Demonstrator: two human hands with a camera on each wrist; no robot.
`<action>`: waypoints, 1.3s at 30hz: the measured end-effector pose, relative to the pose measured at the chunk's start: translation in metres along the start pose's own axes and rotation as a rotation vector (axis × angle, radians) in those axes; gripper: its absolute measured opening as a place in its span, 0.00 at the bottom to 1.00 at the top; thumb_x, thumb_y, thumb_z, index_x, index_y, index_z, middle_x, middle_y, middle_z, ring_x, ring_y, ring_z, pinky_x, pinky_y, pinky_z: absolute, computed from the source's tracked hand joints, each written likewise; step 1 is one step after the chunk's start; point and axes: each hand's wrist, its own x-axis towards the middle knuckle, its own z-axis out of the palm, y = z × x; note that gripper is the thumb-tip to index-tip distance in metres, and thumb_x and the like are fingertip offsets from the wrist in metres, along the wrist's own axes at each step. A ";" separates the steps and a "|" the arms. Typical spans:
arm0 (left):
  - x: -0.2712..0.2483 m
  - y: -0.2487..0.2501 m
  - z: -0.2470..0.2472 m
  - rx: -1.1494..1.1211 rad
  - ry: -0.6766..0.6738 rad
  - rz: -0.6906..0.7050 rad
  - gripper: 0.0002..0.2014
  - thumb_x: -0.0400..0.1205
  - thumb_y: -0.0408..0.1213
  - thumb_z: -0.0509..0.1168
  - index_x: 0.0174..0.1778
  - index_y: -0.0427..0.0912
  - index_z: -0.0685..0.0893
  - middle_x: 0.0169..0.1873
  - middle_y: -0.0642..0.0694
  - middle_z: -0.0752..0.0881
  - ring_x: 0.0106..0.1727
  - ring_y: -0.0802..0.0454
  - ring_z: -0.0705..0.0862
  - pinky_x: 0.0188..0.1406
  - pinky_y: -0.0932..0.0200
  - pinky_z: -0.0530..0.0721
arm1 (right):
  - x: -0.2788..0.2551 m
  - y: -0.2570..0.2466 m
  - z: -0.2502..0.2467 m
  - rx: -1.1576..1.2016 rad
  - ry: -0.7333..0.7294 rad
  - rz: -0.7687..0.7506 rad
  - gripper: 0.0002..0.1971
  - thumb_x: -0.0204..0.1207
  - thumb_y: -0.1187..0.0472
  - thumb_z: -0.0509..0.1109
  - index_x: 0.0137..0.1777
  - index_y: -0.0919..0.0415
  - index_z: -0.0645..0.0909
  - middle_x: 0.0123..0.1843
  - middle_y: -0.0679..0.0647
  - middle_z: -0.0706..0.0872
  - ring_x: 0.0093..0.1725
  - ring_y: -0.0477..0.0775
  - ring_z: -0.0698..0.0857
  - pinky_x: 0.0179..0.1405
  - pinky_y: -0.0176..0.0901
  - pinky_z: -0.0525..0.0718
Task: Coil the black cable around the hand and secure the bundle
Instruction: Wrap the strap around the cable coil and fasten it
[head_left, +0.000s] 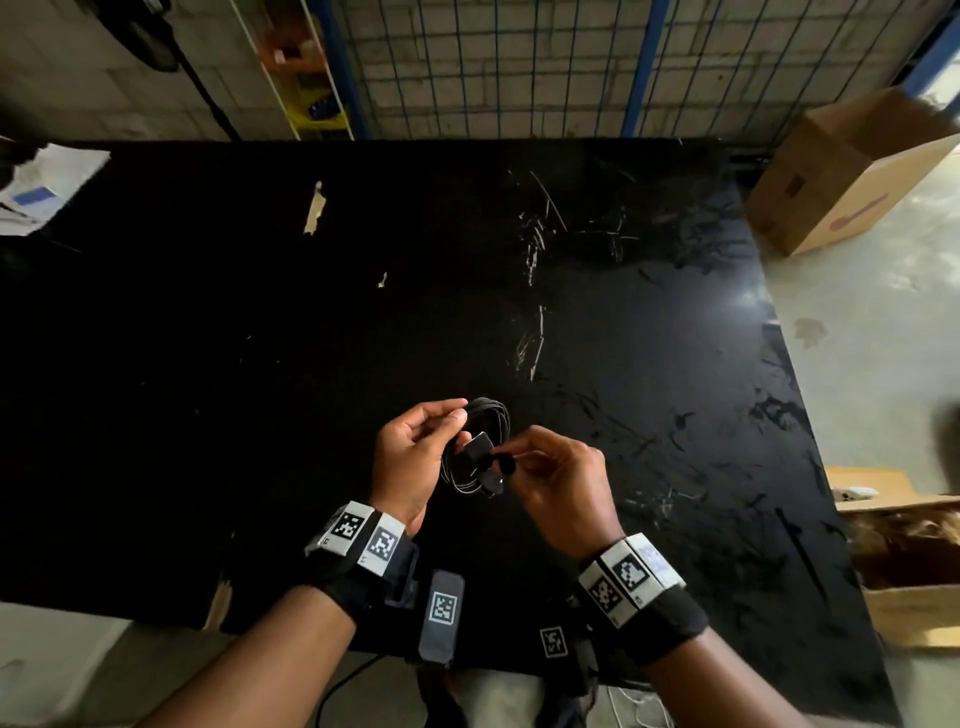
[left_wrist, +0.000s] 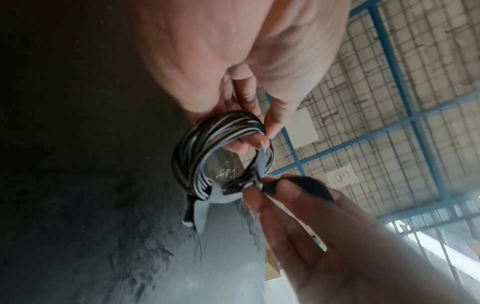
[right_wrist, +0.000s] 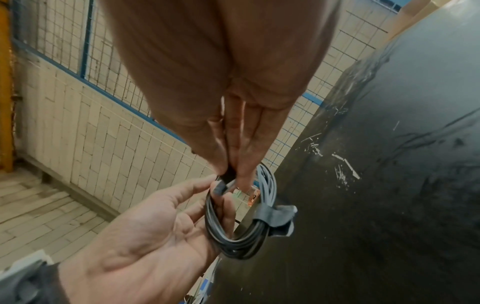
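The black cable (head_left: 485, 415) is wound into a small coil held above the black table (head_left: 260, 312). My left hand (head_left: 457, 423) pinches the coil's far side between thumb and fingers; the left wrist view shows that pinch (left_wrist: 262, 135) on the coil (left_wrist: 197, 154). A grey strap (head_left: 478, 447) is wrapped round the strands, its tails sticking out (right_wrist: 275, 214). My right hand (head_left: 511, 457) pinches a short black end piece at the coil's edge (right_wrist: 228, 174). Whether that piece is a plug or a strap end is unclear.
An open cardboard box (head_left: 841, 171) stands on the floor beyond the table's right corner, with another box (head_left: 904, 551) at the right edge. Papers (head_left: 41, 187) lie at the far left. A wire mesh fence (head_left: 519, 67) runs behind the table.
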 end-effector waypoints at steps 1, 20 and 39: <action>-0.002 0.001 -0.001 0.041 0.018 0.039 0.06 0.83 0.29 0.73 0.54 0.37 0.93 0.46 0.43 0.93 0.40 0.54 0.91 0.46 0.63 0.89 | 0.000 0.000 0.003 -0.022 0.029 0.010 0.10 0.74 0.72 0.80 0.46 0.56 0.92 0.41 0.46 0.96 0.43 0.42 0.95 0.43 0.41 0.94; -0.027 0.010 0.002 0.230 0.075 0.286 0.05 0.84 0.32 0.73 0.52 0.41 0.94 0.45 0.46 0.95 0.40 0.59 0.91 0.50 0.58 0.91 | -0.001 -0.012 0.032 0.120 0.235 0.002 0.07 0.74 0.74 0.80 0.48 0.64 0.92 0.44 0.48 0.96 0.45 0.39 0.95 0.48 0.29 0.90; -0.026 0.016 0.014 -0.224 -0.181 -0.098 0.14 0.89 0.32 0.61 0.61 0.27 0.88 0.52 0.35 0.92 0.52 0.47 0.91 0.44 0.62 0.89 | -0.004 -0.011 0.033 0.079 0.368 -0.216 0.10 0.69 0.75 0.84 0.48 0.66 0.89 0.55 0.51 0.91 0.53 0.41 0.92 0.51 0.29 0.89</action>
